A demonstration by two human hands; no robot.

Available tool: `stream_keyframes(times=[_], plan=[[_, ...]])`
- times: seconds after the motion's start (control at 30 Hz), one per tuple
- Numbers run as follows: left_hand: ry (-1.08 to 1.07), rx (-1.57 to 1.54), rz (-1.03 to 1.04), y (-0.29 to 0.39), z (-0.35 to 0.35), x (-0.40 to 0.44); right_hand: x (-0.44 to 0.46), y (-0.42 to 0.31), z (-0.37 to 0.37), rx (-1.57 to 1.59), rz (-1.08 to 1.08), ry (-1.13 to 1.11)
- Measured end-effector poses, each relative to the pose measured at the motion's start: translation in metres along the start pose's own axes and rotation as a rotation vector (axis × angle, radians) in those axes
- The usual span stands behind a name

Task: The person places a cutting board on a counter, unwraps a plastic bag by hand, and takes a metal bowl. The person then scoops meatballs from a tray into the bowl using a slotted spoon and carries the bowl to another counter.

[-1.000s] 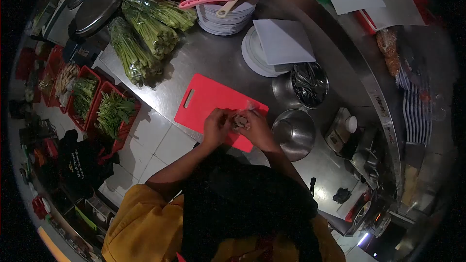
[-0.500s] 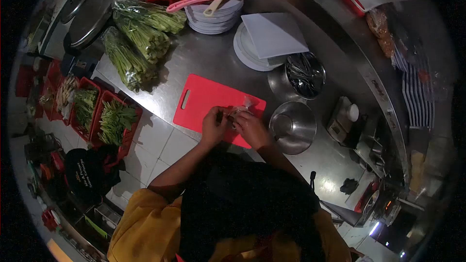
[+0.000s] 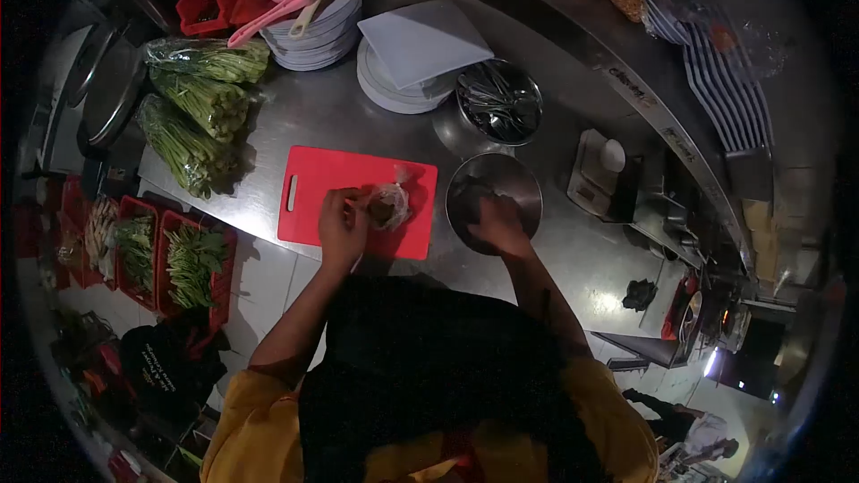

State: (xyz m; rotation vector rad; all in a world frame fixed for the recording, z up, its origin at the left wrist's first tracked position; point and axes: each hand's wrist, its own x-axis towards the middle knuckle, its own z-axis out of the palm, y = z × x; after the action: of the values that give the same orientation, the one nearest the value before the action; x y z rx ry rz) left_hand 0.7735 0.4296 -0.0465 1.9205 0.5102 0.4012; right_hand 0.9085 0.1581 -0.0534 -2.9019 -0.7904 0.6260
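A small clear plastic bag with something brownish inside lies opened on a red cutting board. My left hand is at the bag's left side, its fingers curled and pinching the bag's edge. My right hand reaches down into a metal mixing bowl beside the board. Its fingertips point into the bowl, and the dimness there hides whether they hold anything.
Bagged green vegetables lie on the left of the steel counter. Behind the board stand stacked plates, more plates under a white square lid or tray, and a bowl of cutlery. A scale-like device sits to the right.
My right hand has left the plastic bag and moved right into the mixing bowl. My left hand stays by the bag, which now looks spread open. The view has shifted to the right.
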Motion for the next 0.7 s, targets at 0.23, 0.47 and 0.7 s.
stream_keyframes(times=[0.23, 0.47, 0.7], plan=[[-0.389, -0.119, 0.246, 0.030, 0.015, -0.049, -0.004, 0.006, 0.017, 0.028, -0.012, -0.043], [-0.357, -0.127, 0.143, 0.030, 0.006, -0.069, 0.002, 0.000, 0.015, -0.060, 0.032, -0.101], [0.532, -0.344, -0.240, 0.001, -0.066, -0.090, 0.027, 0.035, 0.034, 0.172, 0.095, -0.202]])
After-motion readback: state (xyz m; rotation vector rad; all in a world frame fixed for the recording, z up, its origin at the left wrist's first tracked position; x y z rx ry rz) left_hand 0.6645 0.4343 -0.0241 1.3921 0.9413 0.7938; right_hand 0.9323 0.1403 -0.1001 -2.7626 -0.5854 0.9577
